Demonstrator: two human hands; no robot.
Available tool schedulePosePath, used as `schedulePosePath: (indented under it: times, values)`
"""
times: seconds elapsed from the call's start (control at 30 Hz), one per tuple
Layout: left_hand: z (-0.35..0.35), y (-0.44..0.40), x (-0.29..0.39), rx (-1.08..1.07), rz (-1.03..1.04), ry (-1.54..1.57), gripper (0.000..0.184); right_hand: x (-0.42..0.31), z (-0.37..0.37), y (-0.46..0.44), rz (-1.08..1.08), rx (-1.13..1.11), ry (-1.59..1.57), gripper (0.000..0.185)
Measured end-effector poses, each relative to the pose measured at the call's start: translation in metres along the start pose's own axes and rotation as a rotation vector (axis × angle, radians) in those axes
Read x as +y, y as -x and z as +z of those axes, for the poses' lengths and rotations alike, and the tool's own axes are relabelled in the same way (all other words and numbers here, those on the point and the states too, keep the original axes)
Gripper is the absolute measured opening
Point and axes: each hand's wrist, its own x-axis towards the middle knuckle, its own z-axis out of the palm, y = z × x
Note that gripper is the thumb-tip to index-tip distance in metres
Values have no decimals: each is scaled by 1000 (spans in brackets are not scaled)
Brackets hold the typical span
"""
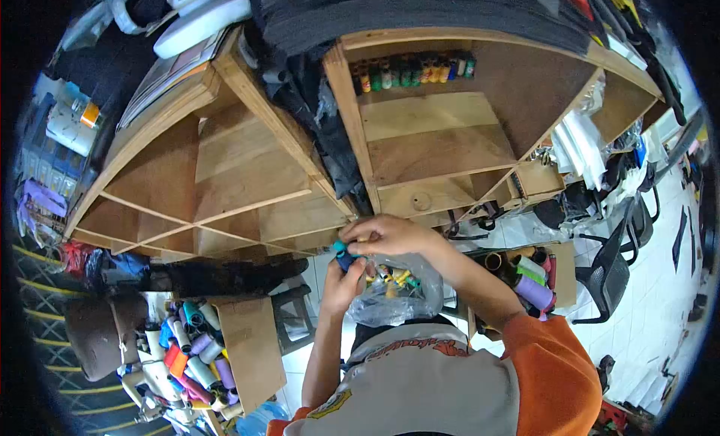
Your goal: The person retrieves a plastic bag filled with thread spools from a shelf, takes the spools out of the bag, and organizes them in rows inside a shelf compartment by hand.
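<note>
My left hand (345, 284) is closed around a dark blue spool (344, 260), just above the left side of a clear plastic bag. The spool has a teal top (340, 247). Directly beside it, my right hand (382, 235) has its fingers bent at the teal part; whether they grip it is too small to tell. Under my hands the clear plastic bag (401, 308) lies open, with small yellow, green and white spools (397, 278) inside. A row of small coloured spools (409, 72) stands at the back of the right shelf.
Wooden shelving (442, 136) spans the front, with another unit (225, 158) on the left. A box of large thread cones (191, 353) is at lower left, another (532, 282) at right. Black chairs (606, 275) stand farther right.
</note>
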Motion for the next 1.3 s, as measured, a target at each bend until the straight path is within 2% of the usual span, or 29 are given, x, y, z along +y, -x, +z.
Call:
schedulePosePath:
  times: [0.03,0.1,0.13,0.23,0.27,0.33,0.37,0.4,0.47,0.53,0.6,0.7,0.77,0.8,0.9,0.93,1.03,1.07,1.2,1.3]
  values:
    - [2,2,1,-11,-2,-2,20,-7,2,2,116,-22,-46,41]
    - [6,5,3,-34,-8,-3,21,0,5,8,58,27,-165,41]
    - [5,5,0,-41,48,-83,20,0,6,11,50,93,-284,43]
    - [11,7,12,-76,-47,25,21,-5,-4,24,189,341,-737,42]
    - [4,5,6,-125,-44,25,23,16,-11,25,258,424,-892,38]
    - [1,4,2,-120,-53,68,23,3,-40,38,18,690,-1027,27]
    - [0,4,1,-113,-56,91,23,13,-61,44,-100,809,-985,23]
    - [0,4,-1,-89,-85,103,23,12,-87,46,-47,1016,-710,19]
    - [1,5,-2,-74,-87,62,23,20,-139,50,-66,1300,-377,20]
    - [2,3,-3,-42,-83,0,23,32,-193,48,53,1533,228,26]
    - [0,2,-6,-48,-101,26,24,50,-237,35,218,1664,398,30]
    - [-2,4,-4,-32,-126,23,24,65,-275,16,145,1695,267,27]
    - [-4,6,-3,-6,-151,22,24,90,-303,5,366,1642,493,25]
    - [-5,6,-7,1,-80,5,24,106,-314,1,476,1607,603,23]
    - [-12,8,-11,36,-111,37,25,135,-322,-12,237,1650,698,22]
    - [-12,9,-9,45,-86,-4,25,130,-318,-14,291,1677,653,22]
    - [-15,7,-10,51,-78,41,24,131,-317,-22,160,1718,538,23]
    - [-13,8,-10,93,-91,13,24,132,-315,-20,305,1674,517,24]
    - [-15,6,-8,67,-116,66,25,117,-312,-18,453,1589,513,23]
    - [-18,6,-12,53,-114,82,25,121,-312,-21,377,1620,739,19]
